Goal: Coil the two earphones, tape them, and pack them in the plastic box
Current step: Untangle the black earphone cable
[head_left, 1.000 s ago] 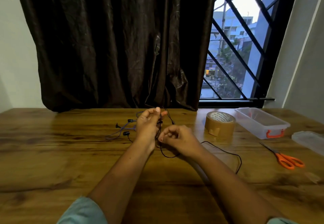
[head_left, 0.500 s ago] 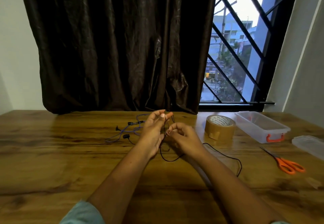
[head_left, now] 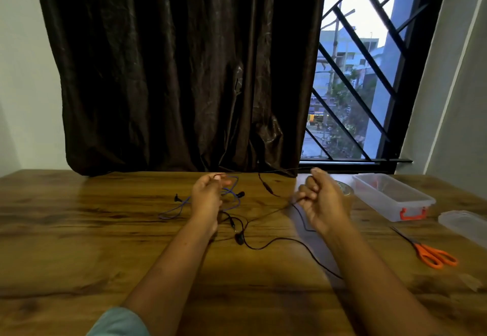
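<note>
The left hand (head_left: 208, 198) and right hand (head_left: 324, 201) each pinch the black earphone (head_left: 276, 239), its cord stretched between them above the desk (head_left: 79, 230). The blue earphone (head_left: 174, 210) lies beside the left hand, and the box (head_left: 379, 201) stands to the right.

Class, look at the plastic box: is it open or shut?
Open: the box has no lid on top; the lid lies apart to its right.

L arm wears pale teal sleeve (head_left: 118, 322), edge approx at elbow; both forearms (head_left: 168, 264) bare to wrists
</note>
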The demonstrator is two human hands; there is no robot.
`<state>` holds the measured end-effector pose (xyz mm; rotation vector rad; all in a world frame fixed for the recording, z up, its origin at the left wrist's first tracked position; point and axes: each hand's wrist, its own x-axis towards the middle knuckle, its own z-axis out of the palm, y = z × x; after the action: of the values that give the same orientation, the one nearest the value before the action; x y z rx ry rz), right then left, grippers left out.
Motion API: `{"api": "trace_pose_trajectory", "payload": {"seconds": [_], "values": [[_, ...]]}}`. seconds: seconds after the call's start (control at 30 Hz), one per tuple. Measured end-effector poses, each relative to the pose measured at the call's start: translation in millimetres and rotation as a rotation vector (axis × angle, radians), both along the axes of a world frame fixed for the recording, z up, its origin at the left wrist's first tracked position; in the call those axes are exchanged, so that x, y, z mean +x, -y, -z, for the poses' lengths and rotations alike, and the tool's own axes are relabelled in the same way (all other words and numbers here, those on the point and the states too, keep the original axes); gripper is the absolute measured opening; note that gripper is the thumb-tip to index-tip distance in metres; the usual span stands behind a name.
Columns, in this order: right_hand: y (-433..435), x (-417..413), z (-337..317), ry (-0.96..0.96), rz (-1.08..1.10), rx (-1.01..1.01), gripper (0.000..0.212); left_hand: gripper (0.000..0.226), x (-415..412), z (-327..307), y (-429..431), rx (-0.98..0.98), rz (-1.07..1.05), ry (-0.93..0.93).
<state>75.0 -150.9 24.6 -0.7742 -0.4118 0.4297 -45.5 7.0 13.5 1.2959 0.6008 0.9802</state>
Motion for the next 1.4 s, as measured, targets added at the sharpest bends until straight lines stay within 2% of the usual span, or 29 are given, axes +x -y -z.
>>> {"api": "trace_pose_trajectory", "payload": {"seconds": [0.1,0.3,0.4,0.47,0.6,0.67,0.77,0.83,0.9,1.0,1.07,1.13,1.2,1.27,1.33,1.4], "values": [[11,13,-1,-0.024,0.111,0.006,0.034,0.024,-3,-2,-11,-0.123,-0.02,-0.001],[16,17,1,0.078,0.35,-0.29,0.03,0.028,-12,-14,-19,-0.212,-0.025,0.068],[18,12,-2,0.065,0.42,-0.328,0.031,0.028,-19,-13,-23,-0.28,0.01,0.117],[21,14,-3,0.014,0.347,-0.276,0.03,0.024,-22,-11,-26,-0.289,0.103,0.168],[17,5,-10,-0.023,0.06,-0.11,0.016,0.027,-19,-15,-13,-0.242,0.332,0.21],[8,-12,-13,0.068,-0.076,-0.102,0.015,0.029,-16,-16,0,-0.241,0.482,0.128],[-4,-43,-13,0.346,-0.317,-0.23,0.016,0.053,-11,-15,14,-0.227,0.681,-0.049],[-12,-52,-6,0.64,-0.3,-0.423,0.015,0.042,-8,-16,21,-0.212,0.693,-0.053],[-19,-53,4,0.823,-0.131,-0.487,0.012,0.018,-7,-15,22,-0.175,0.642,-0.031],[-22,-46,11,0.783,0.146,-0.465,0.014,0.021,-5,-11,15,-0.172,0.636,0.021],[-22,-42,12,0.723,0.133,-0.496,0.027,0.019,-5,-9,15,-0.179,0.665,0.039],[-21,-39,13,0.703,0.009,-0.547,0.029,0.011,-4,-7,17,-0.168,0.667,0.017],[-22,-39,15,0.688,-0.06,-0.581,0.02,0.01,0,-2,16,-0.09,0.577,-0.059],[-24,-39,17,0.712,0.011,-0.598,0.009,0.009,5,6,13,0.131,0.407,-0.208],[-24,-40,14,0.7,0.099,-0.566,0.01,0.018,7,16,11,0.597,0.241,-0.461],[-20,-38,7,0.555,0.063,-0.432,0.021,0.04,9,27,15,1.037,0.261,-0.708]]}}
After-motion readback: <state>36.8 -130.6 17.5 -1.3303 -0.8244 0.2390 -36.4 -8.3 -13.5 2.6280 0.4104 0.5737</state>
